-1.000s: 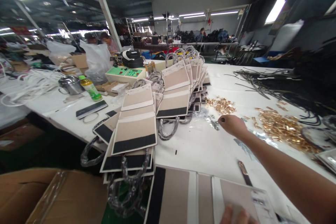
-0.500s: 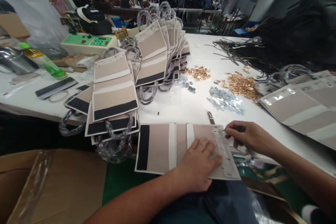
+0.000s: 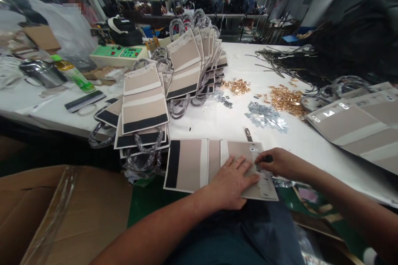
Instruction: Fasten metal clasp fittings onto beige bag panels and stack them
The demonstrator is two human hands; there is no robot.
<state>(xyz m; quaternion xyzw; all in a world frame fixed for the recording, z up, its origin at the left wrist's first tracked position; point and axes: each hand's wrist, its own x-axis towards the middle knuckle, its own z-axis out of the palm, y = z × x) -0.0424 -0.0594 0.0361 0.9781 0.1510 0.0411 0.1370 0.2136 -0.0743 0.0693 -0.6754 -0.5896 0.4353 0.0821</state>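
A beige bag panel point(image 3: 190, 165) with white bands and a black end strip lies at the table's near edge, partly over my lap. My left hand point(image 3: 231, 182) rests flat on it, fingers spread, near its right part. My right hand point(image 3: 276, 162) is closed around a small tool with a dark handle point(image 3: 267, 158); its tip is hidden by the fingers. The fingertips are at the clear-covered strip along the panel's right end. A small silver metal plate point(image 3: 254, 149) sits on that strip, just beyond my right fingers.
Stacked beige bag pieces with wrapped handles point(image 3: 144, 107) stand at left, more panels point(image 3: 351, 120) at right. Beyond the panel lie gold metal pieces point(image 3: 284, 99), silver plates point(image 3: 267, 116) and a metal clip-like item point(image 3: 248, 134). A cardboard box point(image 3: 93, 211) is below left.
My right hand has moved from the panel's far right edge inward and nearer to me along the strip. My left hand keeps pressing the panel. The view has turned slightly left.
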